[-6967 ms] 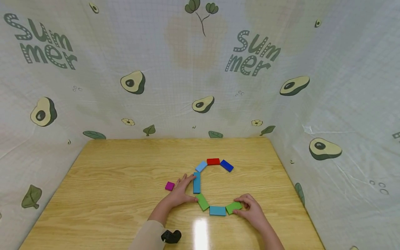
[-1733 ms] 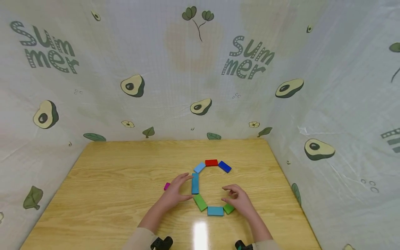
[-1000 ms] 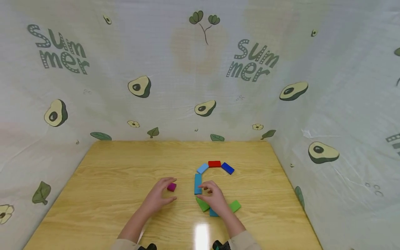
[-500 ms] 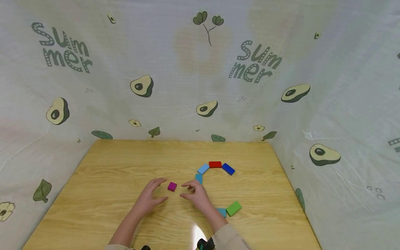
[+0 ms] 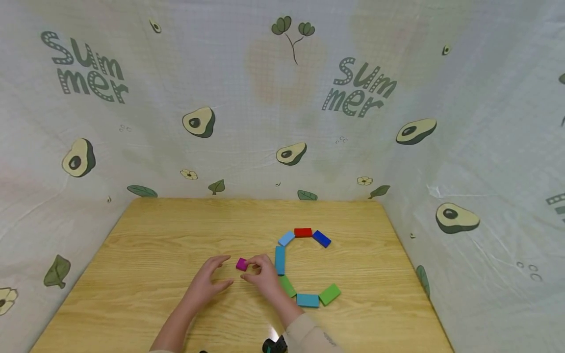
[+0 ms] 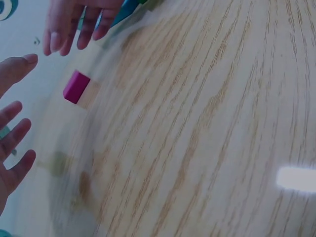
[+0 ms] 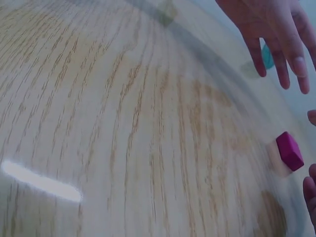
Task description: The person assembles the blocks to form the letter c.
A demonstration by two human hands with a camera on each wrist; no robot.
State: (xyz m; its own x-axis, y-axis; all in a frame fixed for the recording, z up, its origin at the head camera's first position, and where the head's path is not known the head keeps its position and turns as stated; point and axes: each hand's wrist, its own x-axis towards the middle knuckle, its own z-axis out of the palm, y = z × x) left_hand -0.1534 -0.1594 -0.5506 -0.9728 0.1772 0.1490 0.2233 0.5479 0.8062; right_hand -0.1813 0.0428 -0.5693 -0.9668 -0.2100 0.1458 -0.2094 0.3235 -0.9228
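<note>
A small magenta block [image 5: 242, 264] [image 6: 76, 87] [image 7: 290, 151] lies on the wooden table between my two hands. From the right, my right hand [image 5: 266, 280] reaches in, its index fingertip right at the block's edge in the head view and its thumb apart from the index finger. My left hand [image 5: 204, 283] is spread on the block's other side, holding nothing. Right of my right hand, flat blocks form an open curve: a tall blue one [image 5: 280, 260], a green one [image 5: 287, 286] partly behind my right hand, a blue one [image 5: 307, 300] and another green one [image 5: 329, 294].
The curve's far end has a light blue block [image 5: 286, 239], a red one [image 5: 303, 233] and a dark blue one [image 5: 321, 239]. Its right side is a gap. Printed cloth [image 5: 247, 162] walls the table [image 5: 167, 245] at the back and sides.
My right hand has let go of the lower right green block and moved left to the magenta block. My left hand has drawn away from the tall blue block to the magenta block's left.
</note>
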